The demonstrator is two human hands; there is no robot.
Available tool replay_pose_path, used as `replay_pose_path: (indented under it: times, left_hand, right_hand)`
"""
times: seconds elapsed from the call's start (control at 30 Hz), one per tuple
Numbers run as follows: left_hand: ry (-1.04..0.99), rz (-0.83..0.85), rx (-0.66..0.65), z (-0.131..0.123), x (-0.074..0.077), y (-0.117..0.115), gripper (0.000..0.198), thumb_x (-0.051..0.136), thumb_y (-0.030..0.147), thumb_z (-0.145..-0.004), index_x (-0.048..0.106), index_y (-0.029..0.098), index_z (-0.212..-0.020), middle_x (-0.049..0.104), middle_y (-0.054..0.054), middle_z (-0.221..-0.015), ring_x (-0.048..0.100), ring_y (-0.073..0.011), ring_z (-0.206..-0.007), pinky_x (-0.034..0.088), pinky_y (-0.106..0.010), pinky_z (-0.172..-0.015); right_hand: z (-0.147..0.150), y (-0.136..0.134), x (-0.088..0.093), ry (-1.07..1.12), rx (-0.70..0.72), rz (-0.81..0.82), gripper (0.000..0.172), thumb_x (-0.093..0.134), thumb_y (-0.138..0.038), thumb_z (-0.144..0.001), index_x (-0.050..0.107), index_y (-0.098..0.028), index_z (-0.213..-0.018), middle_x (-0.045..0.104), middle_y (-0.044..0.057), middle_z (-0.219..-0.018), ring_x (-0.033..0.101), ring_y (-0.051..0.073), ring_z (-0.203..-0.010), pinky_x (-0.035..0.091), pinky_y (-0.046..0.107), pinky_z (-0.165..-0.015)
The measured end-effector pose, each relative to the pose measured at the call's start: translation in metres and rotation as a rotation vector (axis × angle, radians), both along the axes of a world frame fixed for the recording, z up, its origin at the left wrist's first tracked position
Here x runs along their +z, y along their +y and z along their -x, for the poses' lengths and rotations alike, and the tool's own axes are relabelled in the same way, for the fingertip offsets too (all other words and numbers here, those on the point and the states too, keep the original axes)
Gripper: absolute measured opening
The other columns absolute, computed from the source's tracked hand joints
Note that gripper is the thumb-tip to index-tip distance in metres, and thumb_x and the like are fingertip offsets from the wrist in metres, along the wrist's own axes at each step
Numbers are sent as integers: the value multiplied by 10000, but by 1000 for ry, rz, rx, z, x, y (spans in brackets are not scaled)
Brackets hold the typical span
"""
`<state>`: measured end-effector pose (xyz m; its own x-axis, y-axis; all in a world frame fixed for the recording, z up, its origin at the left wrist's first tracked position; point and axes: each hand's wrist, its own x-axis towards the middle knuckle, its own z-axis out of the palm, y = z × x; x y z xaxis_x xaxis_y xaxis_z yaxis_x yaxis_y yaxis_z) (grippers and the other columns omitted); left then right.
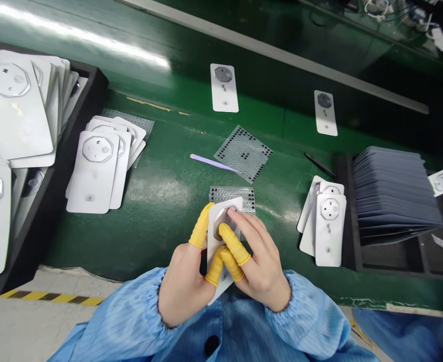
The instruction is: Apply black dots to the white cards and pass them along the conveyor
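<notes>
My left hand (186, 274) grips a white card (221, 216) with an octagonal metal part near its top, held upright close to my body. Yellow finger cots cover the thumb and fingertips. My right hand (257, 261) also holds the card, its cotted fingers pressed on the octagonal part. Just beyond the card lies a clear sheet (232, 193) dotted with small black pieces.
A second dotted sheet (244, 152) and lilac tweezers (214, 163) lie on the green surface. Stacks of white cards sit at left (97, 168) and right (329, 226). Black trays (89, 100) hold more cards; another black tray holds grey sheets (391, 193). Two single cards (224, 88) lie farther back.
</notes>
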<state>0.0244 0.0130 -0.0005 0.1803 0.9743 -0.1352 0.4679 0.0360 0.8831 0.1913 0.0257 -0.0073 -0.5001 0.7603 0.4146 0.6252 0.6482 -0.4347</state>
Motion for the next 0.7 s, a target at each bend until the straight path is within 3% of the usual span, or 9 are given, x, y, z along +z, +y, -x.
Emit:
replay_pose_path:
  times: [0.2,0.37,0.5,0.6,0.7]
  left_hand:
    - [32,17,-14,1,-1,1,160,564,146,-746,581,207,-893,719,-15,-699,681,-180,-609,522,-245,-547]
    - [-45,37,-33,0,-5,1,183,594,97,-696,591,199,-848,699,-9,-667,639,-162,-550,520,-247,-530]
    - [-331,148,3,-4,-6,2,391,631,134,-761,579,199,-1142,750,-42,-877,711,-189,-727,582,-255,-641]
    - [-459,171,28,-7,-3,2,648,630,160,-809,393,252,-1404,757,-45,-958,728,-203,-787,602,-263,-663]
    - [-508,184,35,-6,0,0,796,646,170,-818,243,307,-1491,751,-40,-1028,731,-217,-841,616,-288,-715]
  right_hand:
    - [8,-10,5,-224,-95,7,426,429,-149,-905,505,-65,-1315,453,261,-1408,417,404,-1302,478,603,-947]
    - [5,-13,-9,-46,-11,105,501,425,-150,-906,399,-22,-1390,391,277,-1441,357,360,-1371,482,536,-1010]
    - [-3,-6,-17,193,14,141,466,388,-268,-965,407,-106,-1402,392,222,-1455,403,319,-1353,463,546,-1030]
    - [-5,-2,-13,240,18,131,461,371,-251,-973,393,-119,-1414,386,204,-1468,397,307,-1362,440,548,-1053]
    - [-5,-2,-6,270,31,81,461,367,-214,-967,391,-103,-1413,386,200,-1474,392,292,-1366,429,538,-1068]
